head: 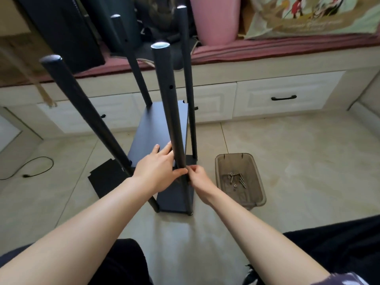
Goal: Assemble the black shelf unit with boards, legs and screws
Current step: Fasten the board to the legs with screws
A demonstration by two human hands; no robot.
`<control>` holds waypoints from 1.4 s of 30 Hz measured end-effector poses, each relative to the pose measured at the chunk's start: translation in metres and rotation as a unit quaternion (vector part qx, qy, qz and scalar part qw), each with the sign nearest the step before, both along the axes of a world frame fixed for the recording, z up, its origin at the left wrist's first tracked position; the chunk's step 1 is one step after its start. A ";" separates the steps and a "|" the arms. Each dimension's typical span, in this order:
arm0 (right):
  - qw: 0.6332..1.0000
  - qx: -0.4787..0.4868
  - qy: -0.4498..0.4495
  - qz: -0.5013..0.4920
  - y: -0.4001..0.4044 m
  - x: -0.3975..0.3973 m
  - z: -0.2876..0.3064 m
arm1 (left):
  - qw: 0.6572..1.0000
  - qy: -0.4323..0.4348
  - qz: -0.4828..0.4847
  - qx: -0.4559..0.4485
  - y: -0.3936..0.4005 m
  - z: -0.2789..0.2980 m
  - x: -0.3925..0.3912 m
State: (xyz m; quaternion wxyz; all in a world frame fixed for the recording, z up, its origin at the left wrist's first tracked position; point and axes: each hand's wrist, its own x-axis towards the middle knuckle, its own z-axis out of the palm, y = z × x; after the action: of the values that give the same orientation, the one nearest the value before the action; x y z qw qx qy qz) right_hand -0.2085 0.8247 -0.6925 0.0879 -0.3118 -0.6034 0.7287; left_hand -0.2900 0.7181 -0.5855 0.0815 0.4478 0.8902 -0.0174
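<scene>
Left hand (156, 173) wrapped around near leg (168, 112), steadying. Right hand (198, 177) pinching at same leg, likely a screw, unconfirmed. Spare screws (236, 178) in tub (260, 194) alongside.

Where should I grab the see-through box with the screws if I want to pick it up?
Take the clear plastic bin by its two long rims, one hand each side, coming down from above. It stands upright and open on the floor, its rim is bare, and the loose screws lie flat on its bottom, so lifting it level probably keeps them in.
</scene>
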 end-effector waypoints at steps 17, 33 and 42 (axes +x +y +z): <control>0.988 0.078 0.056 0.122 -0.046 -0.070 0.035 | 0.963 -0.196 0.123 0.139 -0.090 0.038 -0.087; 0.971 0.190 -0.019 0.147 -0.063 -0.100 -0.012 | 0.799 -0.377 0.320 0.342 -0.192 -0.066 -0.099; 0.944 0.257 -0.085 0.191 -0.063 -0.105 -0.021 | 0.730 -0.417 0.347 0.415 -0.198 -0.119 -0.086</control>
State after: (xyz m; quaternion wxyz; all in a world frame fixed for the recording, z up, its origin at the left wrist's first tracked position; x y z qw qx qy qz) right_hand -0.3140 0.7612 -0.7135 -0.0275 -0.2185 -0.8235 0.5228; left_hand -0.3764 0.5199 -0.7046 0.2509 0.0590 0.7787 0.5720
